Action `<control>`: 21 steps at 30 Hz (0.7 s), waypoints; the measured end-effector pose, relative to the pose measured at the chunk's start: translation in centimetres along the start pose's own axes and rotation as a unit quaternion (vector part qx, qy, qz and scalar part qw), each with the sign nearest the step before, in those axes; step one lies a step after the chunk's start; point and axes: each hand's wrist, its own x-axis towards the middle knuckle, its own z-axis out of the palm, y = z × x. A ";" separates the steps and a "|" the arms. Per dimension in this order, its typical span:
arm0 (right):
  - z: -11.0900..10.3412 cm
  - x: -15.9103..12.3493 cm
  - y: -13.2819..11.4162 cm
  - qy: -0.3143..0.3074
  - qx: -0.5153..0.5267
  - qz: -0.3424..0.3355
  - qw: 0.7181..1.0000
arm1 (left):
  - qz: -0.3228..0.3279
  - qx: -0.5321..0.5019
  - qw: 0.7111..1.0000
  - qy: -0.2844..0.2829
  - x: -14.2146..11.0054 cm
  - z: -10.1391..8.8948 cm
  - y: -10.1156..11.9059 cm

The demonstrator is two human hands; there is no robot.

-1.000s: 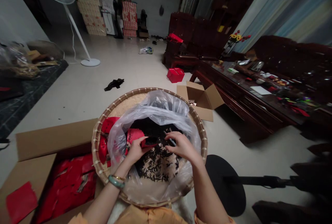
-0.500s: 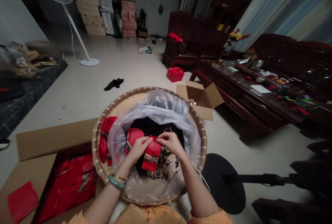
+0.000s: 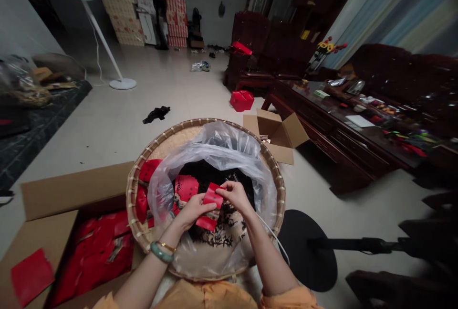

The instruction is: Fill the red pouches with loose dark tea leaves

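Observation:
Between my two hands is a small red packet (image 3: 212, 197) with a pale patterned band, held above the bag. My left hand (image 3: 195, 211) grips its left side, thumb across the front. The fingers of my right hand (image 3: 234, 197) pinch its upper right corner. Below lies a clear plastic bag (image 3: 161, 194), spread open in a round woven basket (image 3: 133, 204). Dark, twisted tea-like strands (image 3: 222, 237) lie inside the bag. Another red packet (image 3: 186, 187) rests in the bag left of the held one. More red packets (image 3: 143, 204) sit between bag and basket rim.
At the left stands an open carton (image 3: 71, 189) full of red packets. Ahead right is another open carton (image 3: 296, 132), beside a dark wooden table (image 3: 322, 127). A black round stand base (image 3: 307, 251) lies right of the basket. A white fan (image 3: 121, 83) stands farther off.
My left hand has slid lower down the packet's side, from its top edge. The packet's upper part has tilted, and my right fingers still pinch its top corner.

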 end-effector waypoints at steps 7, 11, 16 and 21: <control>0.2 0.0 0.2 -0.008 -0.005 -0.005 1.000 | -0.005 -0.007 1.000 0.002 0.0 0.2 -0.2; -0.3 0.1 0.9 0.023 -0.047 -0.031 0.998 | -0.031 -0.027 0.999 0.036 0.3 0.3 -0.3; -2.9 -0.1 3.3 0.216 -0.355 -0.098 0.905 | -0.005 -0.044 0.997 0.067 0.7 -0.1 -0.8; -3.9 -0.1 5.4 0.184 -0.542 -0.031 0.820 | -0.003 -0.047 0.997 0.068 0.8 -0.1 -0.9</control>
